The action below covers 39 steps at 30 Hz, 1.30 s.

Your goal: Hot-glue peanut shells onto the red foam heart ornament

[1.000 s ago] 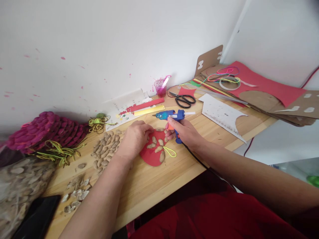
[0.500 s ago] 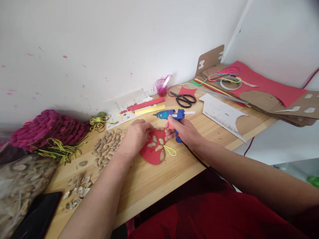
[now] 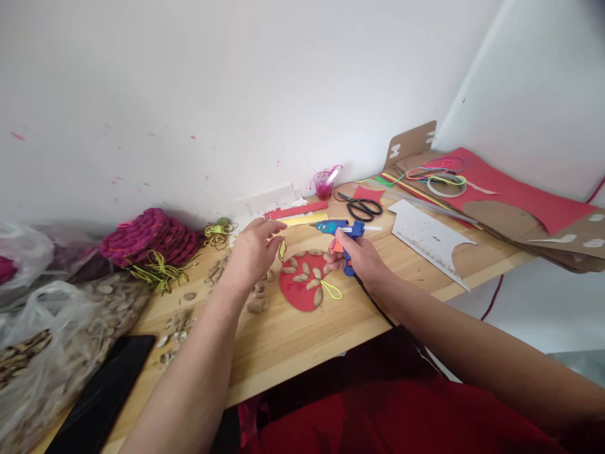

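Note:
My right hand (image 3: 362, 255) grips a blue hot glue gun (image 3: 338, 227) by its handle, the nozzle pointing left above the table. Under and beside it lies a round red disc (image 3: 295, 296) with several peanuts (image 3: 314, 284) on it, some along its upper edge and others spread across the middle. A yellow cord loop (image 3: 333, 291) sticks out at the disc's right side. To the left of the disc my left hand (image 3: 253, 252) hovers with fingers apart and nothing between them. Loose peanuts (image 3: 258, 305) lie beneath it, partly hidden by the hand and forearm.
Scissors (image 3: 363, 208), a cup of pink liquid (image 3: 324, 186) and a white board piece (image 3: 428, 236) are behind and right. Cardboard and red sheets (image 3: 510, 189) fill the far right. Purple discs (image 3: 149, 239), a bag of peanuts (image 3: 70, 340) and a black phone (image 3: 108, 384) lie left.
My left hand has moved off the red disc to the left, and its fingers have spread. More peanuts show along the disc's upper edge. The view has shifted left; the glue gun stays in my right hand.

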Tool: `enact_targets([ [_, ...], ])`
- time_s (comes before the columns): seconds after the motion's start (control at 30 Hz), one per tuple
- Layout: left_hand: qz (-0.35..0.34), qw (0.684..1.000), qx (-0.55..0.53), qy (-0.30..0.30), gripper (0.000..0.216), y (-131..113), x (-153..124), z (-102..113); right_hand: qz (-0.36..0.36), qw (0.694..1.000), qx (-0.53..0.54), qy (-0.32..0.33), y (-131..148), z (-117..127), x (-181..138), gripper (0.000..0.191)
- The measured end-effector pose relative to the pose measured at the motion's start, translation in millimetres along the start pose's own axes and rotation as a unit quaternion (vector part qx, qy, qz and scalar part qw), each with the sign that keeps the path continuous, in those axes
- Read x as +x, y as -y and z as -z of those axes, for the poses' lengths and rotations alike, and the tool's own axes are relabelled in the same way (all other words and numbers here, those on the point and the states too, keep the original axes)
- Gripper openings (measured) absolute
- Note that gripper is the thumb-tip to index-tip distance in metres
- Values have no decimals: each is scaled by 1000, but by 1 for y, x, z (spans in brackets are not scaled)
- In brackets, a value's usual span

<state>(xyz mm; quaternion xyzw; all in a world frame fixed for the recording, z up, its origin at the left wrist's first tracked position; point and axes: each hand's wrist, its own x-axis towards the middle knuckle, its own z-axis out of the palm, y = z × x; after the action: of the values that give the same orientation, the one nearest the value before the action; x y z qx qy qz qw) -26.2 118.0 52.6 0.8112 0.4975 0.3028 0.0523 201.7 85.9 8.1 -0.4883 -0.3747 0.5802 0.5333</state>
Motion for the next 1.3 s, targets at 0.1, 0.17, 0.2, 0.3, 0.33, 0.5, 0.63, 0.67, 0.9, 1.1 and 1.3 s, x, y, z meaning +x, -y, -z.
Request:
enact_targets([
  [0.1,2,998,16,61,13,-7,-17,16,6,1000,12,2,0,2,1,42],
  [0.17,-6,993,21,114,10,-13,-37,19,12,1000,13,-4,0,3,1,43],
  [0.2,-12,991,21,128,9,-15,-48,19,15,1000,12,-6,0,3,1,43],
  [0.3,-34,990,2,138,12,-21,-79,13,23,1000,0,-5,-1,2,2,44],
  [0.33,-35,991,8,130,13,-23,-87,11,25,1000,-5,-5,-2,2,2,44],
  [0.5,-49,995,25,86,16,-34,-107,-3,28,999,-25,-7,-4,0,3,44],
  [0.63,-63,995,-15,72,18,-46,-112,-19,24,999,-20,9,5,-4,11,43],
  [0.67,-66,995,-35,69,19,-50,-113,-24,24,999,-18,18,8,-5,14,42],
  [0.9,-78,985,-136,68,26,-64,-116,-30,97,991,-88,6,27,-1,25,46],
  [1.1,-51,994,98,-1,23,-17,-88,-7,48,993,-111,-4,19,19,-4,47],
  [1.3,-83,984,152,47,12,7,-61,-16,19,995,-93,-5,10,22,-19,43],
])
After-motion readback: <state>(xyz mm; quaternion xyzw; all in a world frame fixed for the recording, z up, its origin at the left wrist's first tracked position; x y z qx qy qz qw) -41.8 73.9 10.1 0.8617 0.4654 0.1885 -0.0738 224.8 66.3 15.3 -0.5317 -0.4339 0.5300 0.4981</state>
